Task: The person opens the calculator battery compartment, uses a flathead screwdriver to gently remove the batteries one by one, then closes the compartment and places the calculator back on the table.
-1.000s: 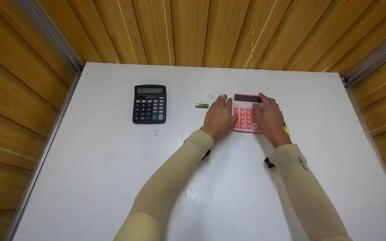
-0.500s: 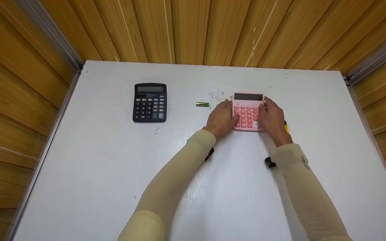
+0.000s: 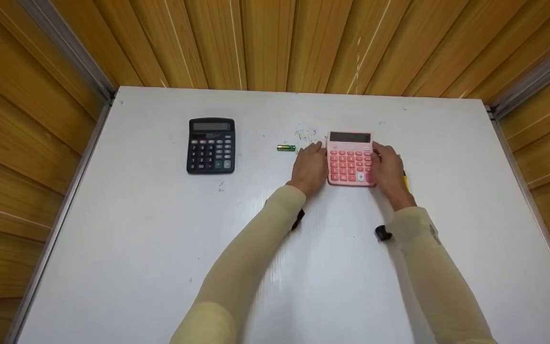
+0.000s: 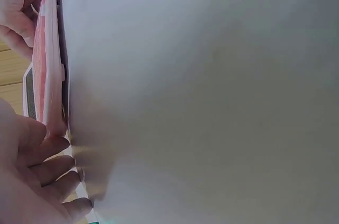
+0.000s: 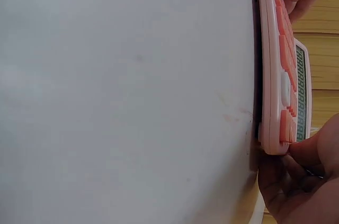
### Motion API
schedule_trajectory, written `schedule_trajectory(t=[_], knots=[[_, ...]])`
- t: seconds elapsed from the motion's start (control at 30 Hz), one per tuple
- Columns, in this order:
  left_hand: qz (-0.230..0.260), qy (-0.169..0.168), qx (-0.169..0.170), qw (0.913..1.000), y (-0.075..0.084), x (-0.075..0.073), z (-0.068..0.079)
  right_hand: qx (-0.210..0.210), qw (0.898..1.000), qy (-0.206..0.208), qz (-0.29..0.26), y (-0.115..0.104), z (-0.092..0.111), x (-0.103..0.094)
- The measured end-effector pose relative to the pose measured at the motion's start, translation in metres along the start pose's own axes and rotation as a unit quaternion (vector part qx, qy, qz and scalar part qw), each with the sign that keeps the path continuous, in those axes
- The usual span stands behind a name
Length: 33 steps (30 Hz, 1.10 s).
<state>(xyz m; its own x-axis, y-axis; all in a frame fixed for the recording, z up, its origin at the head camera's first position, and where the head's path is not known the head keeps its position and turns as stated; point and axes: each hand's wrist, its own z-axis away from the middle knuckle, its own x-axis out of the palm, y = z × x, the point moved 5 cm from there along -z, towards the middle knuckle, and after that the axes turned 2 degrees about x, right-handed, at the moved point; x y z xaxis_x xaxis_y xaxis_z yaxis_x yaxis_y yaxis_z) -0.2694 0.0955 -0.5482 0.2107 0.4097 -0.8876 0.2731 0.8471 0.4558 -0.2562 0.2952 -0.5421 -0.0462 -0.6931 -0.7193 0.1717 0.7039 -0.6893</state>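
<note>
The pink calculator [image 3: 350,165] sits on the worktop [image 3: 337,277] between the left hand [image 3: 310,169], its relaxed fingers touching one edge, and the pinching right hand [image 3: 388,171], apparently for positioning, with gentle, even release next.

Pale glare on the tabletop [image 3: 332,267], wrist views dimmer, perhaps blurry

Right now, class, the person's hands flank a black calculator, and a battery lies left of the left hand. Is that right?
Not quite: the head view shows the left hand and right hand flanking a pink calculator, not a black one. The battery does lie left of the left hand.
</note>
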Motion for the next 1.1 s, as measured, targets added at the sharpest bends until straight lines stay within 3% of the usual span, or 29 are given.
schedule_trajectory(t=[0.43,1.1], knots=[[0.014,0.017,-0.014,0.9997,0.000,-0.006,0.001,-0.005,1.000,-0.004,0.016,-0.004,0.001,0.003],[0.002,0.025,-0.027,0.9993,-0.001,0.004,0.007,0.005,0.999,-0.007,0.046,-0.001,0.008,0.005]])
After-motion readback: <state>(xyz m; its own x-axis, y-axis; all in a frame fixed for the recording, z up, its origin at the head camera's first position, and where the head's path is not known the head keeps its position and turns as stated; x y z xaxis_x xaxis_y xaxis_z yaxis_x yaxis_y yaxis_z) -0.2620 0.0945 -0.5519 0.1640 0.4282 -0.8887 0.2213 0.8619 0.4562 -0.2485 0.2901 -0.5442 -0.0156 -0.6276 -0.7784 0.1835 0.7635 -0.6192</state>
